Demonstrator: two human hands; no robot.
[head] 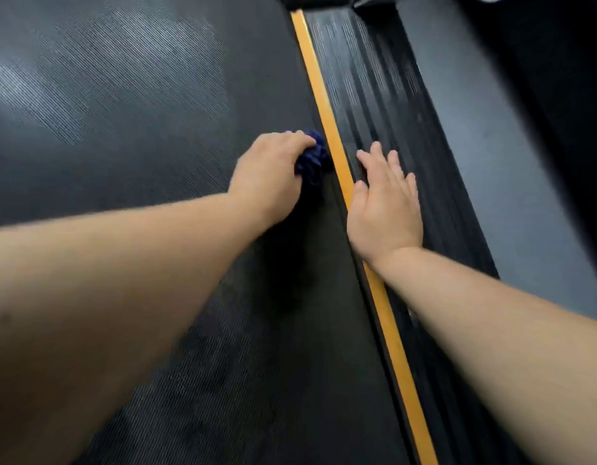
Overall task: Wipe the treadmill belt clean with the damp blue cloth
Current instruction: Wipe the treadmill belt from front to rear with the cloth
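Left hand (pixel 273 169) grips bunched blue cloth (pixel 312 159) on belt (pixel 139 129), just left of yellow strip (pixel 318 92); right hand (pixel 386 199) open, flat on ribbed side rail (pixel 384 95).

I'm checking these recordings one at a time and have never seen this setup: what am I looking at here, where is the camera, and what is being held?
There is one picture, from a camera worn on a person's head, looking down at two bare arms. The dark textured surface is the treadmill belt. The left hand grips a bunched blue cloth against the belt, close to the yellow stripe along its edge. The right hand holds nothing; it lies open and flat on the ribbed side rail beyond the stripe.
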